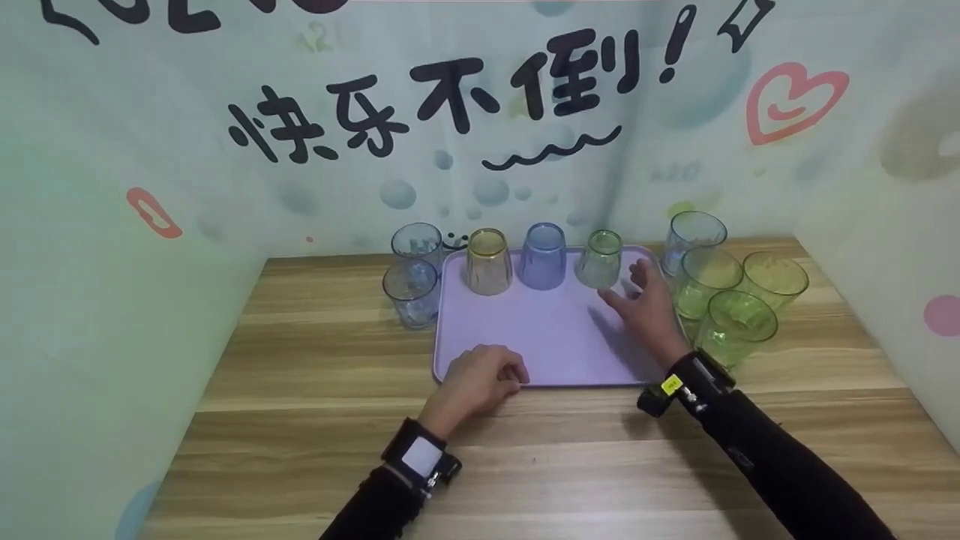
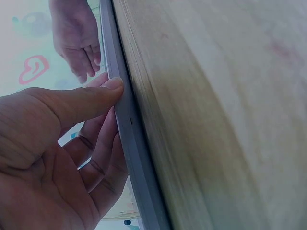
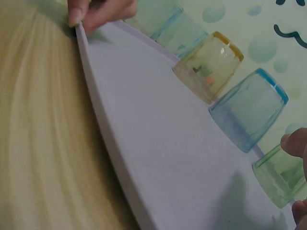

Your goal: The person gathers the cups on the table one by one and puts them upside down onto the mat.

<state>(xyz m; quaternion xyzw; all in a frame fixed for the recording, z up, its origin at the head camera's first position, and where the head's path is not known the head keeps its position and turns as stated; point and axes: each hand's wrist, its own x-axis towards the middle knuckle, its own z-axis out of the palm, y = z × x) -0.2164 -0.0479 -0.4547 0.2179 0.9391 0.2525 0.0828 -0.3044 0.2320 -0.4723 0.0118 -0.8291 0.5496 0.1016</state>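
Observation:
A lilac tray (image 1: 517, 337) lies on the wooden table. My left hand (image 1: 484, 379) pinches its near rim between thumb and fingers, seen closely in the left wrist view with the thumb (image 2: 96, 100) on the rim. Along the tray's far side stand three upturned glasses: a yellow glass (image 1: 489, 262), a blue glass (image 1: 543, 256) and a green glass (image 1: 600, 260). Over the tray's right side, my right hand (image 1: 649, 311) has thumb and fingers spread apart beside the green glass, holding nothing. In the right wrist view its fingertips (image 3: 293, 143) overlap that glass.
Two upright blue glasses (image 1: 411, 294) stand left of the tray. Right of it are a blue glass (image 1: 694, 236) and several green and yellow-green glasses (image 1: 739, 326), close together. A printed cloth (image 1: 360, 195) hangs behind the table (image 1: 315, 360).

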